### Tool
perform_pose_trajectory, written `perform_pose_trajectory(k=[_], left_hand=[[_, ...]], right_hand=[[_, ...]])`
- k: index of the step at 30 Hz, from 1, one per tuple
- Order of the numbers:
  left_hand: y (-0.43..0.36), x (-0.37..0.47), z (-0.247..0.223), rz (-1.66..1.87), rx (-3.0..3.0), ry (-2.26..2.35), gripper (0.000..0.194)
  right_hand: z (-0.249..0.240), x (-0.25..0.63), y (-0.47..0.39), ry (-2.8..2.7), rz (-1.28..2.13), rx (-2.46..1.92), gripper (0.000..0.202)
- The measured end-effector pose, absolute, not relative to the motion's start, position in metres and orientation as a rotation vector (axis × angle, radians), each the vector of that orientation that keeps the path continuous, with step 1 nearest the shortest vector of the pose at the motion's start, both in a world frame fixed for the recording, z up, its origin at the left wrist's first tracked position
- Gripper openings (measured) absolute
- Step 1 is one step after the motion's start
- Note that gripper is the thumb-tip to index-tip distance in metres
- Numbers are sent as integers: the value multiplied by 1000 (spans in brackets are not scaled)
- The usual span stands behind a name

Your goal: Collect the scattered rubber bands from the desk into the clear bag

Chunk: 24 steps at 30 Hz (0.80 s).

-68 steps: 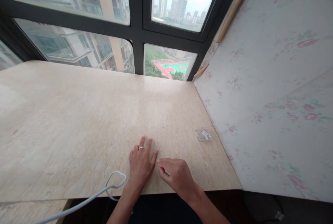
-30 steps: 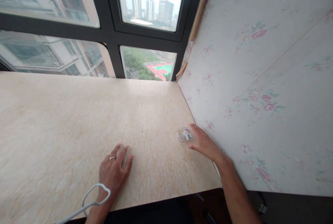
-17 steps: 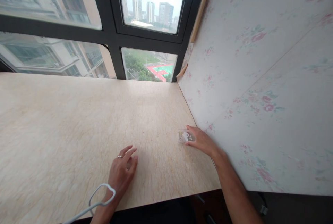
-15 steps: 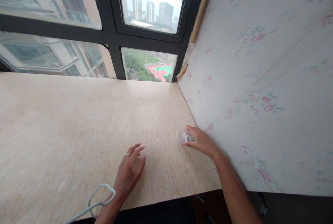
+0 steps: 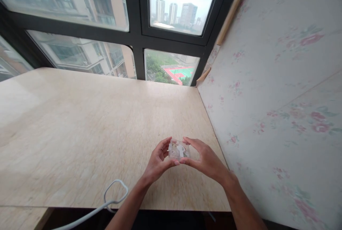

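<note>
Between my two hands is a small clear plastic box (image 5: 179, 149) with a white label and small items inside that I cannot make out. My left hand (image 5: 159, 158) grips its left side, thumb along the near edge and fingers at the far left corner. From the right, my right hand (image 5: 204, 157) pinches the same box, with the thumb on the near edge and fingertips on the far edge. Box and hands are over the beige marbled sill (image 5: 112, 133), near its right end.
A white cable (image 5: 88, 217) loops over the sill's front edge beside my left forearm. Along the right stands a wall with floral paper (image 5: 256, 108). Dark window frames (image 5: 137, 44) border the far side. Some wallpaper peels (image 5: 204, 76) at the back corner.
My left hand has moved right from the bare sill and taken hold of the box. The right hand has brought the box away from the wall. The view has swung left.
</note>
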<state>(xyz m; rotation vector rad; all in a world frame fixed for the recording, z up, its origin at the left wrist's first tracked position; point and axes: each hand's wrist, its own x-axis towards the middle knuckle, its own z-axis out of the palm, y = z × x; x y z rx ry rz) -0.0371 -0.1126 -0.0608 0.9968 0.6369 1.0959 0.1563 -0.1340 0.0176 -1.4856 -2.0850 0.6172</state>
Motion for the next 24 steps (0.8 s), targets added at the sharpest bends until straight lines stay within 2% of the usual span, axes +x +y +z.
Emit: perform_pose_trajectory(k=[13,21,24], left_hand=[[-120,-83,-58,1311,746,653,68],[-123,-98,-59,1311,744,680,67],[-124,-104,-58,1281,751,686,67]], right_hand=[[30,96,-113,-2345,534,-1206,42],[36,76,-101,-2445,647,-1037,51],[44,71,-97,-2476,734,-1024,48]])
